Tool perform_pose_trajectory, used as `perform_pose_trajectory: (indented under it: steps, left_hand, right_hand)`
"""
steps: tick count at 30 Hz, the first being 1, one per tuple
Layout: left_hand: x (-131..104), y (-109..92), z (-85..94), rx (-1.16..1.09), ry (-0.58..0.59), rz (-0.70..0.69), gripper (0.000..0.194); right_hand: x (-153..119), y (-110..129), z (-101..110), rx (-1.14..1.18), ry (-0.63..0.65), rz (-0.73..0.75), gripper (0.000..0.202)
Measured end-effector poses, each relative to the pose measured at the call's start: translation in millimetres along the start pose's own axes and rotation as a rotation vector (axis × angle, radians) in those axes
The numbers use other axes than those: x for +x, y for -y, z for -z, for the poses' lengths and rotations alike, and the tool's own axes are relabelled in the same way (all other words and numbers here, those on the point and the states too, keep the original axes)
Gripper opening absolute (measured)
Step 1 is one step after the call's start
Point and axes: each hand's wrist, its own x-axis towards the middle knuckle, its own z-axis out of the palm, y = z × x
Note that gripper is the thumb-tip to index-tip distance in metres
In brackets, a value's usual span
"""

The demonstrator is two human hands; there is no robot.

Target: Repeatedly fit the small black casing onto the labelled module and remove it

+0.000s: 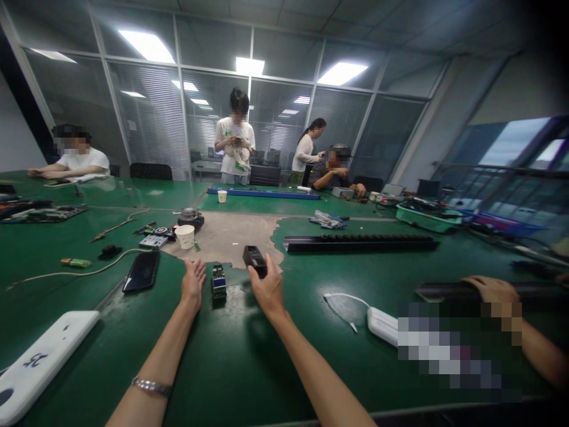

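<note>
Two bare hands are hovering apart over a green surface (240,373), both forearms crossing its near edge. The right hand (269,287) is clasping a black casing (255,256) between thumb and fingers, probably gripping it by the sides so that its recessed top is facing up uncovered. The left hand (194,280) is holding nothing; its fingers are extending loosely, and whether it is touching the surface I cannot tell. A small circuit module (219,283) is standing between the hands, toward the near edge, perhaps placed there for easy reach from either side. Nearer the left edge, a phone (141,271) is lying flat, and a white device (48,367) marked 25 is filling the near left corner, both seemingly set aside from the handling. Farther from the near edge, a paper cup (185,236) is standing beside loose parts. Toward the right edge, another person's hand (493,289) is resting on a dark rail (438,290), perhaps steadying it.
</note>
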Motion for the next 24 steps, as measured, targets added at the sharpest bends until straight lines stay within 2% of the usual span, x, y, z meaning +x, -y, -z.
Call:
perform_pose_trajectory:
  steps: [4, 7, 12, 18, 24]
  left_hand:
    - [2, 3, 0.5, 0.014, 0.013, -0.015, 0.071]
    - [2, 4, 1.0, 0.016, 0.011, -0.012, 0.072]
    - [1, 2, 0.1, 0.009, -0.007, -0.005, 0.07]
    - [1, 2, 0.5, -0.002, -0.013, -0.003, 0.07]
    - [4, 3, 2.7, -0.011, -0.009, 0.001, 0.072]
  right_hand:
    - [-9, -40, 18, -0.095, -0.002, -0.058, 0.055]
    - [-18, -54, 20, -0.106, 0.005, -0.038, 0.053]
    - [-24, -63, 19, -0.135, 0.056, -0.038, 0.059]
    - [-28, -64, 19, -0.159, 0.02, -0.035, 0.074]
    - [-29, -64, 19, -0.204, 0.022, -0.076, 0.074]
